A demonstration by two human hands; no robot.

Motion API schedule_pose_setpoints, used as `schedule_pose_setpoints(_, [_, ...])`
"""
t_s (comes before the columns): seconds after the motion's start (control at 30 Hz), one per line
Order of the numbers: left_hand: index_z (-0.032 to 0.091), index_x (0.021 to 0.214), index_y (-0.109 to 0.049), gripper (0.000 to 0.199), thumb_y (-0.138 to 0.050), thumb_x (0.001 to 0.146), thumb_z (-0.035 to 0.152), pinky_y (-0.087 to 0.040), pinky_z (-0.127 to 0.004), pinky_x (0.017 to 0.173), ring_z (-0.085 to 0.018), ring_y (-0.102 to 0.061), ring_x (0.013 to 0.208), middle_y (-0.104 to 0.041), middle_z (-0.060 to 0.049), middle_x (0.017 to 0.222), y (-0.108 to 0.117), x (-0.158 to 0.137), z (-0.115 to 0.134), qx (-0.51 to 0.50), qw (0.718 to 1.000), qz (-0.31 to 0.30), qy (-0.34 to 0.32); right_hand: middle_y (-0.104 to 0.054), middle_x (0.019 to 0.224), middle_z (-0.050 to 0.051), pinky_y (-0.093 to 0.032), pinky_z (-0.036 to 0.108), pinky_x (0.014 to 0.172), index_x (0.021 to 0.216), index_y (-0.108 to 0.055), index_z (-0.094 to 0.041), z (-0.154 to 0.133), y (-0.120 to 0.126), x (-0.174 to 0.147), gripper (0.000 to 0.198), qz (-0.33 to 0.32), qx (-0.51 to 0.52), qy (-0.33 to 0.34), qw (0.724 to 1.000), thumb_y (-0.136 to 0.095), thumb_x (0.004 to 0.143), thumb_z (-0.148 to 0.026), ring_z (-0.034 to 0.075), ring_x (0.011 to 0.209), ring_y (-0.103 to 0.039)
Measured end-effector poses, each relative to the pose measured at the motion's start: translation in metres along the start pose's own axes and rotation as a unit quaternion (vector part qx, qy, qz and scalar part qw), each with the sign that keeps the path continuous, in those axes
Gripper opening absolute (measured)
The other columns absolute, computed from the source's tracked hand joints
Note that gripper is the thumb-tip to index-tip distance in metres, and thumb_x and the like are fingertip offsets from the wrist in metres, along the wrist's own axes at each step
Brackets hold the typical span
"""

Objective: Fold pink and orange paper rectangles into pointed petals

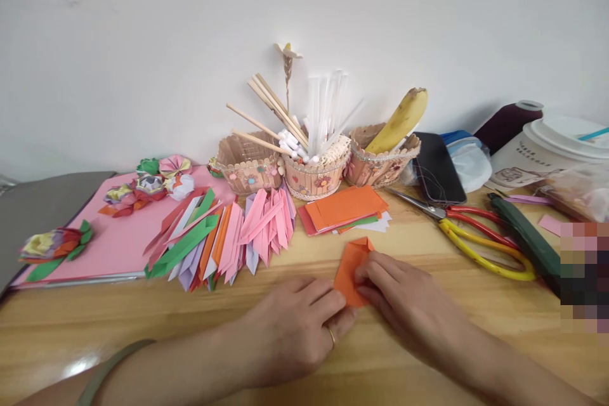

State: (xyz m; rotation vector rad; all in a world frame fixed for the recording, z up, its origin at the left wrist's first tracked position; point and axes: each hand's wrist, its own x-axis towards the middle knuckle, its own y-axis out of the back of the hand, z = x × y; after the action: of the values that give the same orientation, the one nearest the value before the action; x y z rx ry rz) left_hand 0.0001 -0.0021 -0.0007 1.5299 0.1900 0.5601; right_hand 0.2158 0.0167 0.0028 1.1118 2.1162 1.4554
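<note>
An orange piece of paper [351, 269], partly folded with a creased top corner, lies on the wooden table in front of me. My left hand [302, 323], a ring on one finger, grips its lower left edge with bent fingers. On the paper's right side, my right hand [404, 295] pinches the edge between thumb and fingers. Behind it rests a stack of rectangular paper strips [347, 206], orange on top. To the left lie several folded paper pieces [219, 235] in pink, green, orange and purple.
Scissors [476, 228] with red and yellow handles lie right, by a dark green long object [526, 241] and a phone [438, 168]. Decorated baskets [314, 177] holding sticks and a banana [398, 119] stand against the wall. Paper flowers [152, 185] sit on pink sheets [118, 244].
</note>
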Motion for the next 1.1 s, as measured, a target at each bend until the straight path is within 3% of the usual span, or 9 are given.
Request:
schedule_pose_setpoints(0.17, [0.016, 0.091, -0.056, 0.012, -0.046, 0.095, 0.021, -0.047, -0.032, 0.076, -0.018, -0.056, 0.085, -0.058, -0.002, 0.087, -0.009, -0.001, -0.004, 0.013, 0.996, 0.085, 0.027, -0.055, 0.080, 0.005, -0.040, 0.029, 0.062, 0.085, -0.057, -0.018, 0.001, 0.013, -0.002, 0.019, 0.008, -0.003, 0.062, 0.998, -0.039, 0.093, -0.016, 0.017, 0.072, -0.050])
schedule_pose_setpoints(0.4, [0.010, 0.090, -0.060, 0.018, -0.043, 0.095, 0.012, -0.048, -0.034, 0.072, -0.019, -0.056, 0.082, -0.060, -0.005, 0.082, -0.003, 0.002, -0.012, 0.051, 0.989, 0.127, 0.056, -0.058, 0.080, 0.006, -0.039, 0.033, 0.066, 0.096, -0.064, -0.018, -0.014, 0.021, -0.002, 0.021, -0.027, 0.015, 0.131, 0.991, -0.044, 0.090, -0.017, 0.019, 0.073, -0.048])
schedule_pose_setpoints(0.63, [0.013, 0.095, -0.061, 0.017, -0.045, 0.095, 0.016, -0.047, -0.033, 0.086, -0.017, -0.057, 0.095, -0.064, -0.007, 0.095, -0.009, -0.003, -0.012, 0.035, 0.993, 0.109, 0.007, -0.056, 0.076, 0.004, -0.039, 0.031, 0.063, 0.090, -0.065, -0.020, -0.011, 0.019, -0.001, 0.020, -0.029, 0.009, 0.107, 0.994, -0.045, 0.090, -0.018, 0.018, 0.071, -0.049])
schedule_pose_setpoints(0.83, [0.010, 0.098, -0.062, 0.022, -0.041, 0.096, 0.013, -0.045, -0.035, 0.090, -0.019, -0.057, 0.099, -0.065, -0.008, 0.098, -0.001, -0.001, -0.013, 0.040, 0.991, 0.124, -0.005, -0.058, 0.077, 0.005, -0.044, 0.027, 0.060, 0.090, -0.065, -0.018, -0.003, 0.013, -0.003, 0.024, 0.092, 0.010, 0.006, 0.996, -0.041, 0.094, -0.020, 0.015, 0.068, -0.054])
schedule_pose_setpoints(1.1, [0.007, 0.102, -0.063, 0.027, -0.037, 0.096, 0.012, -0.044, -0.036, 0.091, -0.020, -0.055, 0.102, -0.066, -0.008, 0.102, 0.002, 0.001, -0.014, 0.039, 0.990, 0.133, -0.016, -0.059, 0.077, 0.003, -0.045, 0.025, 0.057, 0.083, -0.061, -0.020, -0.004, 0.005, 0.000, 0.017, 0.080, 0.021, -0.041, 0.996, -0.046, 0.091, -0.021, 0.014, 0.066, -0.058])
